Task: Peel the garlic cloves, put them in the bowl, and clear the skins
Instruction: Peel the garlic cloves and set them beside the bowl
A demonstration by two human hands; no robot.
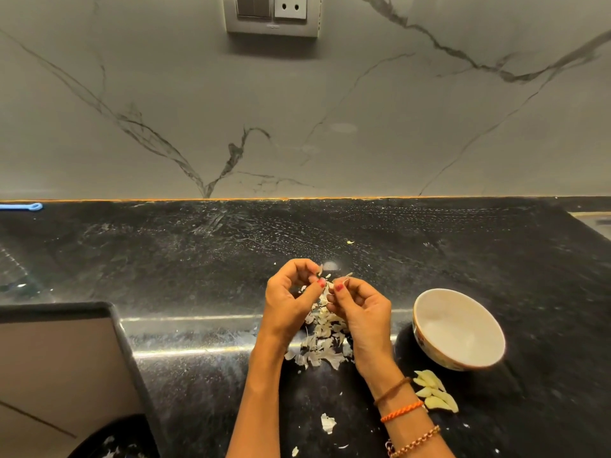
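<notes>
Black stone desk point(198, 259): nearest, peeled cloves point(434, 393) lie beside the empty bowl point(459, 328). Farther, left hand point(291, 299) and right hand point(358, 309) pinch a clove point(328, 285) above the skins point(322, 338). Flaking papery skin could scatter across the desk.

A home kitchen. A black stone counter point(198, 259), speckled and smeared, runs left to right against a grey marble-veined backsplash point(297, 110). A switch and socket plate point(271, 14) sits high on that far wall. At the far right edge shows the corner of what may be a sink point(595, 221). On the counter lie garlic skins point(322, 338), peeled cloves point(434, 391) and a bowl point(459, 328).
</notes>
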